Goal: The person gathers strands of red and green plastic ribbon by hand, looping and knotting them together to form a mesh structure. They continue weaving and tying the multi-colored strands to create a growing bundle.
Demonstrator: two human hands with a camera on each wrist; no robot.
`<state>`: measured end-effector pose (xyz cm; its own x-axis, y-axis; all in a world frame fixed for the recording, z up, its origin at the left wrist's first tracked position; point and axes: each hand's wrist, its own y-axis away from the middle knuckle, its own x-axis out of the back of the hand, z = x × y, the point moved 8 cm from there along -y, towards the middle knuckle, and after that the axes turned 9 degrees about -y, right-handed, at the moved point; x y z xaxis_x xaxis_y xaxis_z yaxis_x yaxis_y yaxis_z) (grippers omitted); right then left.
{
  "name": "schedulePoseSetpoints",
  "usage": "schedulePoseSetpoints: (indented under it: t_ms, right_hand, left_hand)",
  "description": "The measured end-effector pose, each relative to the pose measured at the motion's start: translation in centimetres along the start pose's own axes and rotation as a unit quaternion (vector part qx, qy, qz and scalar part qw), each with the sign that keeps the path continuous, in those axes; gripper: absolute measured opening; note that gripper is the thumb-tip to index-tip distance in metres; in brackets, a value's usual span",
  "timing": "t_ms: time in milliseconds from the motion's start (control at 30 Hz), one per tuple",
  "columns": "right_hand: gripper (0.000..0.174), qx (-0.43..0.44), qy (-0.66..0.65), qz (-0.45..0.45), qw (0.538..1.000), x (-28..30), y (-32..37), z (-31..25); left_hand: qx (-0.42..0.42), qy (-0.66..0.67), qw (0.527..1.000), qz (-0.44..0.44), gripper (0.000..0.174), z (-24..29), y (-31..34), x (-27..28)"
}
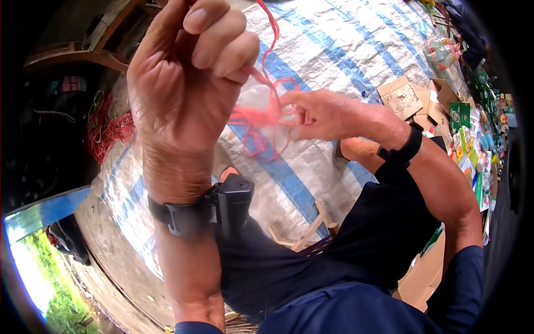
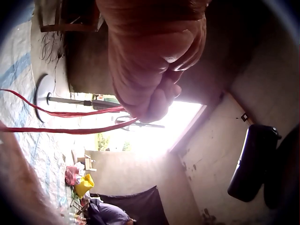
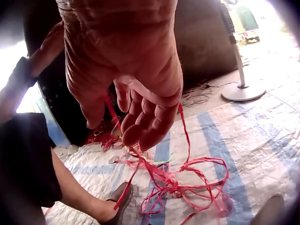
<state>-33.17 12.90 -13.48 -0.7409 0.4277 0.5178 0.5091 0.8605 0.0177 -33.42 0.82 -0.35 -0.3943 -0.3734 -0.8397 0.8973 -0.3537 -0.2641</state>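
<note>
My left hand [image 1: 194,78] is raised high in the head view, its fingers curled around red plastic twine. In the left wrist view, two red strands [image 2: 70,130] run leftward from that curled hand [image 2: 150,70]. My right hand [image 1: 339,114] is lower and to the right, beside the hanging strands. Its fingers [image 3: 149,124] are loosely bent and apart from the thumb in the right wrist view, with strands passing close behind them. Below hangs a loose red tangle of twine [image 3: 173,185], looped and knotted, blurred in the head view.
A white-and-blue striped tarp [image 1: 328,33] covers the floor. More red twine [image 1: 108,125] is heaped at left. Flattened cardboard [image 1: 400,97] and several bottles lie at right. A fan's round base [image 3: 243,90] rests on the floor. Another person [image 2: 108,213] appears in the background.
</note>
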Motion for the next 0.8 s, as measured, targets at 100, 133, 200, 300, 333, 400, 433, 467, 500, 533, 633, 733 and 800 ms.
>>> schedulePoseSetpoints:
  t_ms: [100,133,200,300,333,400,433,467,500,533,633,733,800]
  right_hand:
    - [0.027,-0.054,-0.049,-0.08,0.994,-2.6,-0.8,-0.1]
    - [0.027,-0.055,-0.05,-0.079,0.994,-2.5,-1.0,0.0]
    - [0.035,-0.103,-0.02,-0.086,0.991,-2.2,-1.2,0.4]
    - [0.038,-0.162,-0.148,-0.024,0.975,0.6,-0.9,-2.0]
    - [0.038,-0.162,-0.148,-0.023,0.975,0.9,-0.8,-2.2]
    - [0.031,-0.169,-0.298,0.074,0.937,2.6,-0.4,-2.1]
    - [0.03,-0.125,-0.33,0.063,0.934,3.2,-0.5,-2.6]
    - [0.03,-0.122,-0.327,0.064,0.935,3.7,-0.4,-3.1]
    - [0.03,-0.119,-0.37,0.098,0.916,4.4,-0.1,-3.6]
    - [0.031,-0.116,-0.413,0.13,0.894,5.0,0.1,-3.8]
    - [0.032,-0.132,-0.407,0.146,0.892,5.8,0.7,-3.0]
    - [0.034,-0.175,-0.435,0.213,0.857,6.6,1.5,-2.6]
    - [0.034,-0.141,-0.464,0.2,0.851,7.6,1.6,-2.4]
  left_hand:
    - [0.0,0.023,1.0,-0.012,0.015,-0.4,-0.3,0.1]
    - [0.001,0.023,1.0,-0.012,0.015,-0.4,-0.4,0.1]
    - [-0.002,0.041,0.999,-0.007,0.011,-0.2,-0.6,0.3]
    - [-0.032,-0.059,0.998,-0.007,0.025,0.5,-0.4,1.4]
    - [-0.031,-0.059,0.998,-0.007,0.025,0.4,-0.1,1.1]
    - [-0.005,-0.175,0.969,0.176,0.049,-0.5,0.9,3.0]
    - [0.006,-0.261,0.934,0.244,0.064,-1.0,1.0,4.1]
    - [0.038,-0.297,0.923,0.241,0.061,-2.2,1.3,4.0]
    - [0.07,-0.3,0.924,0.225,0.059,-3.4,1.5,3.9]
    - [0.104,-0.303,0.924,0.209,0.056,-4.7,1.7,4.0]
    - [0.117,-0.386,0.893,0.199,0.053,-5.8,2.1,4.8]
    - [0.166,-0.453,0.854,0.195,0.045,-6.8,2.4,5.6]
    - [0.205,-0.51,0.813,0.193,0.041,-7.5,2.5,5.6]
